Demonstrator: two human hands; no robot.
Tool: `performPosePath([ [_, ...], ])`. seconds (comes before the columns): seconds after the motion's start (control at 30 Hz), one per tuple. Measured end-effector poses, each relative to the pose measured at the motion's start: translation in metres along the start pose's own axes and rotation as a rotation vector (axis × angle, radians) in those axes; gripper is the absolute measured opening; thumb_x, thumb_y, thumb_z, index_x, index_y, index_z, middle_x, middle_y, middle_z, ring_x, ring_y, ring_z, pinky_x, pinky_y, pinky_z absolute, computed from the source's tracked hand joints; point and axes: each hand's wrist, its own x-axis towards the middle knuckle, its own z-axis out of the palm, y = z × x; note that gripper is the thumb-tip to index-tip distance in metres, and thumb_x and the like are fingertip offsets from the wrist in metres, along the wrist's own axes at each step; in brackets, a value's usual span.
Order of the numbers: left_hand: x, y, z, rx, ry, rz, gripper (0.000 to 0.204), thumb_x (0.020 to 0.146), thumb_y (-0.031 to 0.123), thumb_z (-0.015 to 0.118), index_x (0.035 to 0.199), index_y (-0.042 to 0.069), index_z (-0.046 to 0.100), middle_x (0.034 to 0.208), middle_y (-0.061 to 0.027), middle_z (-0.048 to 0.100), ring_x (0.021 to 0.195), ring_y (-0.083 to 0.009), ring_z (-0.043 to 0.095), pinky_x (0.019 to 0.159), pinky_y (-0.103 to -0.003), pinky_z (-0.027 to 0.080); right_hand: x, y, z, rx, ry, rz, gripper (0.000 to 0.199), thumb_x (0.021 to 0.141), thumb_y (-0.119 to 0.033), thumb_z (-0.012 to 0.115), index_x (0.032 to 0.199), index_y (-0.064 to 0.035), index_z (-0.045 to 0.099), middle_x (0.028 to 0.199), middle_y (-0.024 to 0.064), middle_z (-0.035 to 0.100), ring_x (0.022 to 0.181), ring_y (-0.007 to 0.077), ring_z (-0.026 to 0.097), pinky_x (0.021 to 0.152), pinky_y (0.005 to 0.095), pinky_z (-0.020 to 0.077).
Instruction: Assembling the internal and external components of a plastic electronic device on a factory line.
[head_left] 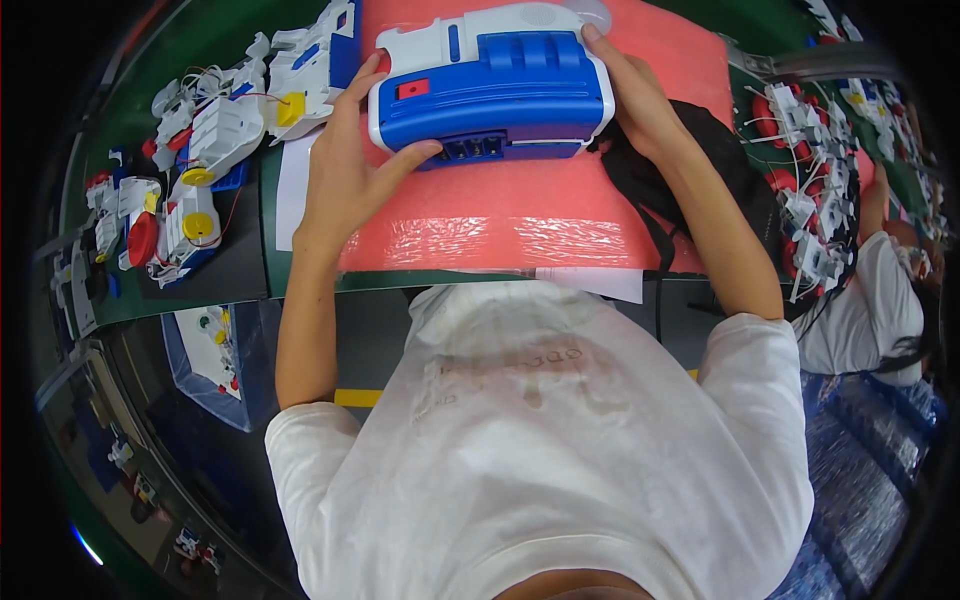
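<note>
A blue and white plastic housing (490, 95) rests on its side on the pink foam mat (480, 225). It has a small red square at its left end and a slotted recess low on the near side. My left hand (345, 165) is closed round the left end, the thumb touching the edge of that recess. At the right end my right hand (640, 105) grips the housing, fingertips at its upper corner and the other fingers partly hidden behind it.
To the left lie several white and blue part-built shells (225, 125) with wires and yellow and red discs. A black cloth-like item (700, 165) lies right of the mat, beside wired white parts (810, 190). Another person (870, 300) sits at far right. A lined bin (215, 360) stands below the table's left edge.
</note>
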Motion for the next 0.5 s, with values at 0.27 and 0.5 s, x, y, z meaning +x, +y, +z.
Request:
performPosePath([
  [0.27, 0.001, -0.005, 0.001, -0.011, 0.012, 0.029, 0.076, 0.068, 0.033, 0.080, 0.129, 0.007, 0.042, 0.139, -0.0155, 0.042, 0.114, -0.0329, 0.055, 0.094, -0.039, 0.046, -0.002, -0.003, 0.002, 0.008, -0.011, -0.021, 0.062, 0.088, -0.051, 0.055, 0.116, 0.0040, 0.055, 0.111, 0.0126, 0.061, 0.101, 0.0170, 0.058, 0.089, 0.0288, 0.0446],
  [0.5, 0.003, 0.002, -0.003, -0.109, -0.022, -0.086, 0.082, 0.069, 0.033, 0.080, 0.135, 0.009, 0.037, 0.136, -0.0157, 0.045, 0.115, -0.0321, 0.054, 0.095, -0.039, 0.045, 0.000, -0.012, 0.000, -0.031, -0.018, -0.047, 0.062, 0.088, -0.050, 0.055, 0.117, 0.0049, 0.055, 0.111, 0.0126, 0.061, 0.102, 0.0175, 0.058, 0.090, 0.0297, 0.0438],
])
